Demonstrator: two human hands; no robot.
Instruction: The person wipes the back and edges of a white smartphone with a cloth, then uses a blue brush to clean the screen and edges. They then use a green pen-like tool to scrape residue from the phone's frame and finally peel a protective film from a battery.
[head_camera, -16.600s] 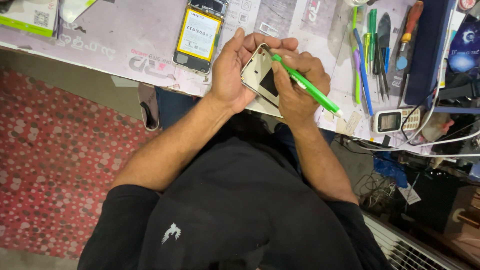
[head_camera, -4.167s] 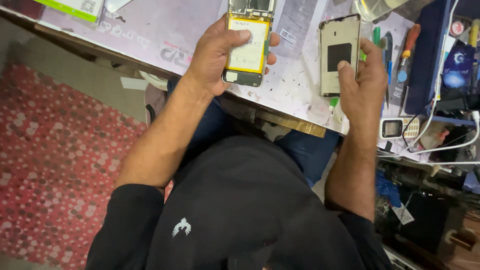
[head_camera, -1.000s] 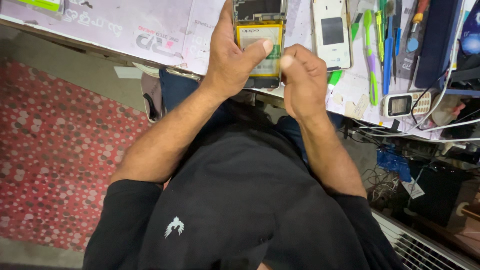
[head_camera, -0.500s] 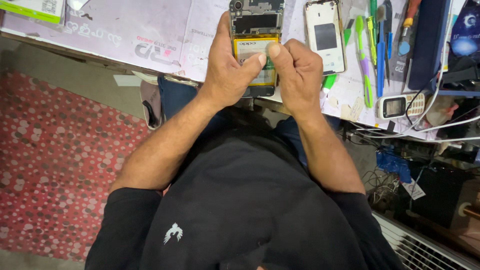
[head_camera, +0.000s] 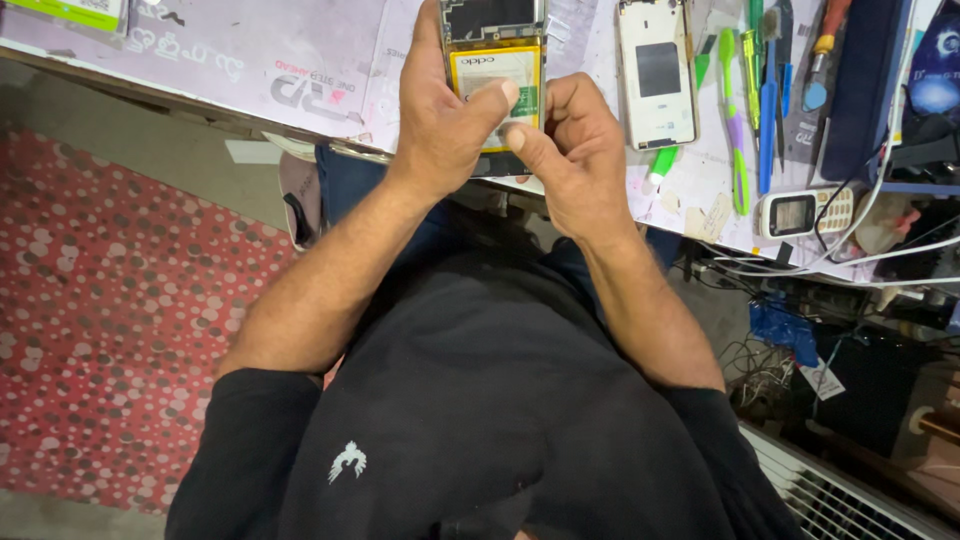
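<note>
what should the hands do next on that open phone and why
Probably lift the battery's lower edge a little with the thumbs. The phone lies open on the bench, its yellow battery exposed. The left hand clasps its left side, and both thumbs meet at the battery's lower right corner, the right hand pressing in beside it. The back cover lies apart.

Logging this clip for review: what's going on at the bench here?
A person in a black top works on an opened phone lying on the workbench, its yellow battery exposed. The left hand grips the phone's left side, thumb on the battery; the right hand pinches at the battery's lower edge. A detached white phone panel and several hand tools lie to the right.
</note>
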